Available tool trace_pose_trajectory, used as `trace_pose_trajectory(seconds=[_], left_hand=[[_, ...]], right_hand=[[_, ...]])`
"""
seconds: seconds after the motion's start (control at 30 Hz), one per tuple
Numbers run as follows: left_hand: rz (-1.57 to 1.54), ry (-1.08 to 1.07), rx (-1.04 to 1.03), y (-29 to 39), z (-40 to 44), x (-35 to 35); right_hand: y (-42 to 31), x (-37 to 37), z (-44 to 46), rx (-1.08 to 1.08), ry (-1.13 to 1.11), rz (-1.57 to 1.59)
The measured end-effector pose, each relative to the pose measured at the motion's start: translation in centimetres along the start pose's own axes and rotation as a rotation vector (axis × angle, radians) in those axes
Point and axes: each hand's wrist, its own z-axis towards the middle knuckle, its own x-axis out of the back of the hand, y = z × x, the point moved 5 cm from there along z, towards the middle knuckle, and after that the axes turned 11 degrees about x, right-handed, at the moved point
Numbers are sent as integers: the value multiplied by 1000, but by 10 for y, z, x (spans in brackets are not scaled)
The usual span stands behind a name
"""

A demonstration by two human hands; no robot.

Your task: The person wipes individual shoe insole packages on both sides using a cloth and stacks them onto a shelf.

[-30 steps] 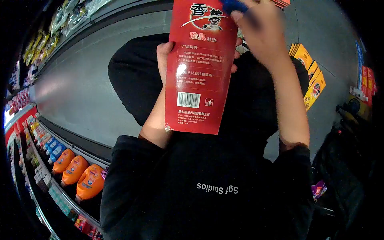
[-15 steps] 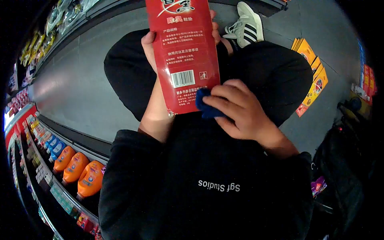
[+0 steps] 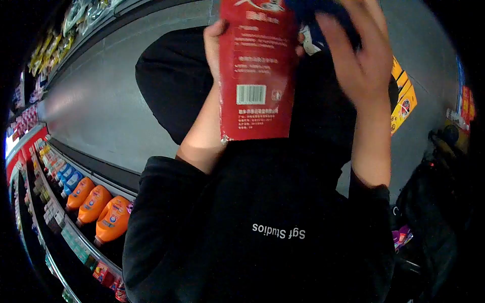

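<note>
A red package (image 3: 256, 76) with white print and a barcode is upright in front of my chest, its top cut off by the frame edge. My left hand (image 3: 214, 48) grips it from behind, thumb at its left edge and fingertips showing at its right edge. At the upper right of the package, my right hand (image 3: 361, 55) is blurred by motion, with a dark blue cloth (image 3: 331, 17) held in its fingers. The cloth lies close to the package's top right edge; whether they touch I cannot tell.
Several yellow packages (image 3: 404, 101) lie on the grey floor (image 3: 93, 111) beyond my right knee. Orange bottles (image 3: 112, 219) stand on a shelf at the lower left. Bagged goods (image 3: 53, 45) fill the upper left. A black bag (image 3: 429, 202) is at the right.
My right hand has moved with the cloth from the package's lower right corner up to its top right. The package has shifted slightly right and stands straighter. The shoe is now mostly hidden.
</note>
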Motion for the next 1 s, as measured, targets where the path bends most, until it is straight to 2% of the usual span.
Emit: trace_pose_trajectory(seconds=[0.03, 0.1, 0.13, 0.2, 0.23, 0.3, 0.37, 0.43, 0.47, 0.5, 0.57, 0.63, 0.7, 0.73, 0.77, 0.83, 0.87, 1.0], left_hand=[[-3, -35, 8, -6, 2, -3], [185, 289, 56, -19, 2, 11], [186, 289, 54, -22, 3, 10], [-65, 175, -47, -21, 5, 5], [-65, 174, -51, -18, 4, 9], [-146, 118, -193, -2, -6, 23], [-164, 78, -290, 10, -15, 35], [-284, 239, -19, -6, -17, 17], [-177, 347, -85, -6, -9, 11], [-177, 341, -82, -7, -8, 16], [162, 404, -107, 1, -8, 31], [183, 371, -105, 2, -6, 27], [159, 374, -83, -1, -6, 20], [226, 349, -52, -1, -7, 17], [205, 412, -79, -5, -11, 15], [222, 294, -86, -11, -14, 5], [449, 513, -41, -10, -23, 9], [233, 464, 62, -18, -28, -6]], right_hand=[[10, -4, 10, 36, 32, 16], [25, -13, 26, 71, 28, -36], [26, -17, 31, 72, -6, -103], [14, -33, 29, 102, -22, -156], [8, -44, 19, 88, -72, -139], [-8, -66, -9, 14, -206, -34], [-35, -72, -26, 39, -220, 52], [-58, -70, -41, 62, -233, 131], [-68, -71, -48, 64, -305, 207], [-78, -71, -54, 69, -377, 281], [-87, -63, -66, 52, -413, 378], [-87, -52, -67, 51, -443, 467], [-78, -35, -60, -62, -397, 626], [-71, -24, -51, -93, -344, 616], [-62, -12, -43, -128, -319, 558], [-46, 9, -34, -170, -171, 330], [-39, 18, -30, -185, -106, 238], [-21, 45, -13, -210, 52, -78]])
